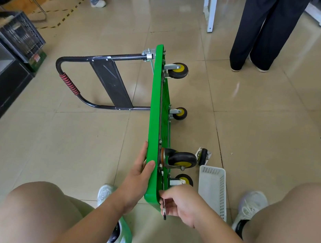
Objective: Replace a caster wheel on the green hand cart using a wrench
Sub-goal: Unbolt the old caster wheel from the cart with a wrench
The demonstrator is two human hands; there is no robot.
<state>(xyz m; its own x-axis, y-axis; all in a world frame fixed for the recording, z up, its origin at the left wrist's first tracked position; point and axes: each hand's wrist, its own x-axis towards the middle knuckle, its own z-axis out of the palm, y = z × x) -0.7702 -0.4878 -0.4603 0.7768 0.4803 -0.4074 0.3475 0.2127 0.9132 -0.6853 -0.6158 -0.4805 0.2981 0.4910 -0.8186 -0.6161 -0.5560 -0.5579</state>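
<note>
**While tipped, the cart is steadied for wrenching**

Stood on edge on the floor [90,142] so its wheels are exposed, the green hand cart [156,120] is steadied by the left hand [140,172], fingers [143,152] curled over its rim. Beside them, a wrench [164,208] is clamped in the right hand [181,202] near the corner caster wheel [183,180].

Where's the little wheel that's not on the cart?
In the head view, the loose caster lies on the floor right of the green cart, just past the white basket.

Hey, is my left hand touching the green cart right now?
Touching. The head view shows the left hand gripping the edge of the green cart, with the thumb lying over its rim.
</note>
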